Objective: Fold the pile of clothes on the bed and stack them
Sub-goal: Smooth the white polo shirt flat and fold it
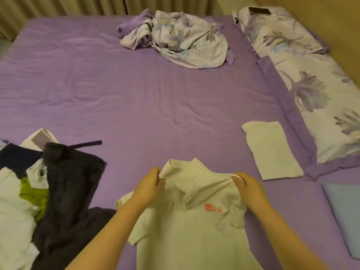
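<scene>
Purple bed sheet [124,98] has a wide bare stretch across the middle and left, lightly wrinkled, running back to the curtains [68,5] at the far edge. Right edge is lined by floral pillows [303,88] against a wood wall; a dark flat object [259,10] lies on the far pillow, too small to identify. Crumpled floral bedding [175,38] is heaped far centre. White polo shirt [187,227] lies face up at the near edge, collar away from the camera, orange logo [213,207] on the chest, short sleeve sticking out left, fabric creased around the shoulders. Left hand [149,184] pinches the left collar/shoulder, fingers curled on the cloth; right hand [248,185] pinches the right shoulder the same way. Unfolded clothes pile [44,195] sits near left, just beside the shirt: dark trousers, white and green pieces. Folded white garment [271,150] lies right, beside the pillows, apart from the shirt. Blue cloth [344,211] at the near right edge.
</scene>
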The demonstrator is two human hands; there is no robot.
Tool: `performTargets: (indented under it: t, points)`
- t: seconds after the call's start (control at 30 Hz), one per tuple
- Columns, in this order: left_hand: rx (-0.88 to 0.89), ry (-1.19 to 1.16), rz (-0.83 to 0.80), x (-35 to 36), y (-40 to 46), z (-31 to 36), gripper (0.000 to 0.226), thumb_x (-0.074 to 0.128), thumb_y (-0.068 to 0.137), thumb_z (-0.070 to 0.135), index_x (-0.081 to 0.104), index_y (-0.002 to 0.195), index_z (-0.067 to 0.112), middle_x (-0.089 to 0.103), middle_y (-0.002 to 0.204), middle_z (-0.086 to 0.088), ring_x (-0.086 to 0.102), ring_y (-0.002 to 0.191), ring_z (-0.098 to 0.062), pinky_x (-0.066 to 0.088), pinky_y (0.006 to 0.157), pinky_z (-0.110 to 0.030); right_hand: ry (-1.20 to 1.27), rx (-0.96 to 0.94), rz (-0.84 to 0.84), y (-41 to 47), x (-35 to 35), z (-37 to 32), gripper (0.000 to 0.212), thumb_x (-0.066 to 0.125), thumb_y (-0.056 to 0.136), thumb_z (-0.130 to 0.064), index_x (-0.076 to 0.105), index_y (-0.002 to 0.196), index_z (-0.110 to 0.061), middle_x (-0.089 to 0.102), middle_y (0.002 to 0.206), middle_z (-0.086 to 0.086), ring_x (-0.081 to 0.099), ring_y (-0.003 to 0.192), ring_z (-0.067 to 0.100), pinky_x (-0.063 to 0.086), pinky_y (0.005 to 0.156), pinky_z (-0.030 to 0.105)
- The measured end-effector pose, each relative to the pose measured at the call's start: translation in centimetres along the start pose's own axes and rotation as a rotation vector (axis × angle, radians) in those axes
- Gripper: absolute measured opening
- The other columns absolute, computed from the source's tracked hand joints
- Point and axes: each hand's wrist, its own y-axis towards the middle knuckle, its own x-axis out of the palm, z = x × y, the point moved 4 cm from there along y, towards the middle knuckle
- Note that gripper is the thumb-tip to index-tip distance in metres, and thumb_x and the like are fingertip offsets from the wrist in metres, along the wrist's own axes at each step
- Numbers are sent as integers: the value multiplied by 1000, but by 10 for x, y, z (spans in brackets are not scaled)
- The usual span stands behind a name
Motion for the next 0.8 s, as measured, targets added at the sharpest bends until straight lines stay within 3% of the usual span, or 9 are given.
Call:
performTargets:
  t: [0.1, 0.2, 0.37, 0.43, 0.53, 0.6, 0.67, 0.8]
  points:
    - [42, 193, 10, 1, 21, -5, 13, 35, 100, 32, 36, 95, 20, 57, 82, 1, 50, 67, -14, 35, 54, -28, -97, 0, 67, 20, 1, 4, 29, 38, 101, -29, 62, 110, -13, 67, 95, 8, 50, 77, 21, 35, 65, 30]
    - [94, 262, 39, -11, 47, 4, 14, 32, 99, 38, 35, 98, 24, 58, 86, 3, 54, 72, -18, 40, 60, -32, -326, -85, 90, 46, -10, -4, 32, 35, 101, -34, 61, 104, -14, 64, 80, 6, 50, 71, 23, 35, 59, 32]
    - [185, 542, 256, -26, 122, 28, 21, 37, 100, 38, 40, 111, 21, 62, 92, 1, 58, 75, -24, 37, 59, -31, -453, -166, 202, 115, -23, -22, 31, 38, 99, -33, 62, 102, -15, 66, 81, 7, 59, 73, 27, 45, 63, 34]
    - [137, 577, 280, -17, 154, 26, 36, 43, 97, 44, 42, 123, 18, 66, 96, -3, 61, 86, -29, 39, 67, -33, -433, -128, 209, 146, -12, -19, 32, 36, 100, -33, 61, 112, -17, 67, 92, 7, 61, 82, 28, 45, 68, 36]
    - [-50, 441, 118, 8, 177, -7, 61, 52, 92, 50, 34, 140, 18, 64, 114, -8, 56, 110, -29, 37, 89, -37, -328, 11, -4, 179, 21, 8, 41, 40, 99, -36, 44, 135, -17, 60, 125, 8, 56, 112, 32, 43, 92, 41]
    - [-145, 320, 85, 16, 172, -38, 53, 56, 89, 52, 45, 131, 22, 63, 115, -1, 56, 109, -26, 41, 88, -36, -348, 91, -146, 183, 42, 30, 48, 42, 98, -40, 38, 139, -16, 55, 132, 9, 51, 120, 32, 36, 102, 45]
    - [-152, 319, 53, 16, 161, -63, 44, 55, 87, 58, 53, 117, 26, 62, 102, 7, 57, 97, -19, 45, 81, -33, -455, 111, -177, 179, 53, 45, 50, 40, 98, -44, 35, 140, -17, 53, 133, 8, 49, 122, 31, 33, 104, 45]
    - [-174, 323, -55, 4, 134, -96, 35, 51, 82, 69, 54, 82, 33, 57, 73, 11, 57, 78, -15, 46, 75, -32, -749, -153, -19, 179, 67, 21, 46, 39, 98, -42, 42, 137, -18, 49, 137, 4, 44, 127, 25, 25, 109, 42]
